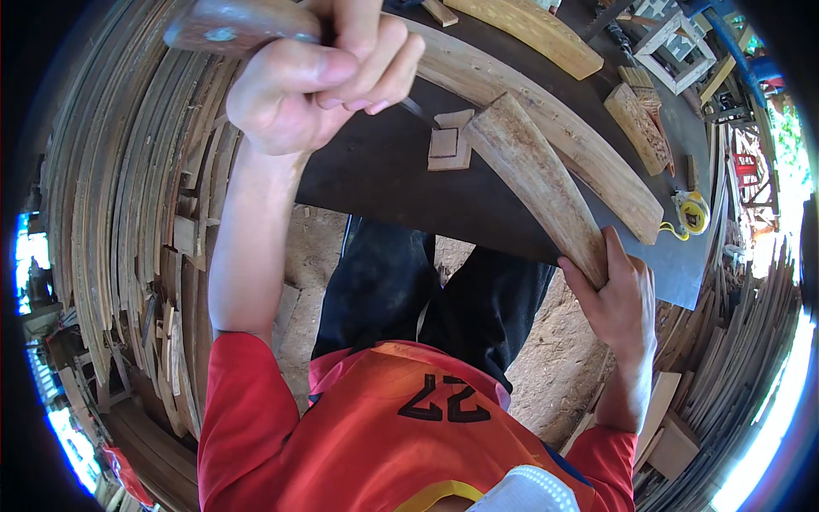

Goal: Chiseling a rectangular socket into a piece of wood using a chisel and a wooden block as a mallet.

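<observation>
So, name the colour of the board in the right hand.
The board: tan, mottled darker brown. Head view shows it best.

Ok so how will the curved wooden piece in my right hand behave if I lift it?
The curved wooden piece looks thick and solid, so probably stiff. Held near one end by your right hand, it may feel heavy toward the far end.

Red-orange short-sleeved shirt (358, 435), dark printed digits (465, 416), yellow neck trim (439, 489); black trousers (380, 286); white mask (531, 492).

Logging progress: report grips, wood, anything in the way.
Left grip round brown tool. Right grip holding curved wood. Small blocks by its far end, possibly obstructing.
</observation>
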Demonstrator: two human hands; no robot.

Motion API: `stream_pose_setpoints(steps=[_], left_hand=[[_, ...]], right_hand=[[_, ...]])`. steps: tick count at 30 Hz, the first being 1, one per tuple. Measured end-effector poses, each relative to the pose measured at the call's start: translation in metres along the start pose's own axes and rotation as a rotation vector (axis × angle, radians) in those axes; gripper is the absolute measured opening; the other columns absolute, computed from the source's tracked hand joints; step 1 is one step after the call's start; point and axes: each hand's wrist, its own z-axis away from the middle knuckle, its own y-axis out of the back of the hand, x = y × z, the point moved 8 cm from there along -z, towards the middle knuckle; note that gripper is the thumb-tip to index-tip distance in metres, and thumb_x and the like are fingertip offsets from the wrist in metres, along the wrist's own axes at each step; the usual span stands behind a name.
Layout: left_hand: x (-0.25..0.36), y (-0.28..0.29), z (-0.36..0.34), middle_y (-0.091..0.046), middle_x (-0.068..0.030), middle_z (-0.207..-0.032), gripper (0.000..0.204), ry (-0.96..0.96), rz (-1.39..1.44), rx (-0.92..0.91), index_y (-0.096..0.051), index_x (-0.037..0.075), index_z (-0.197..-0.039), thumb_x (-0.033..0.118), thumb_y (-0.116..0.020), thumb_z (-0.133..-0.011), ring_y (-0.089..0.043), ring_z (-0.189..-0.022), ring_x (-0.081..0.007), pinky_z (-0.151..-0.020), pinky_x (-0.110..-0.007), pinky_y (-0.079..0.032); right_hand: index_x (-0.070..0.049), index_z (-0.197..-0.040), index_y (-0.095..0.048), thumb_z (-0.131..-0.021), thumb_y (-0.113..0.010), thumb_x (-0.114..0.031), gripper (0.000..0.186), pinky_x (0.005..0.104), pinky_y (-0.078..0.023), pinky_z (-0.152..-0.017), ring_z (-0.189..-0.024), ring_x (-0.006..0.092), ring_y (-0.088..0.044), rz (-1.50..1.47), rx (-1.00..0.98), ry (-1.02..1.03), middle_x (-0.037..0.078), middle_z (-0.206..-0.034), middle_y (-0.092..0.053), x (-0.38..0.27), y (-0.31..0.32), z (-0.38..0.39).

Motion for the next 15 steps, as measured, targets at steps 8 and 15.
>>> stream_pose_setpoints(steps=[8,15], left_hand=[[-0.005,0.003,-0.002,-0.037,0.0066,-0.059,0.026,0.035,-0.042,0.062,-0.039,0.016,-0.072,0.03,-0.055,-0.088,-0.035,-0.059,-0.009,-0.057,-0.026,-0.028],[-0.009,-0.008,-0.008,-0.036,0.0067,-0.058,0.026,0.076,-0.09,-0.001,-0.039,0.016,-0.073,0.03,-0.054,-0.09,-0.034,-0.056,-0.0085,-0.056,-0.026,-0.028]], right_hand=[[0.009,-0.112,-0.056,-0.08,-0.079,-0.034,0.058,0.0442,-0.049,-0.054,-0.06,0.0406,-0.064,-0.056,0.064,-0.003,0.023,-0.066,-0.061,-0.004,0.005,0.0],[0.008,-0.112,-0.056,-0.079,-0.079,-0.035,0.059,0.045,-0.05,-0.055,-0.061,0.0405,-0.064,-0.012,-0.004,0.028,0.022,-0.067,-0.062,-0.007,-0.001,-0.004]])
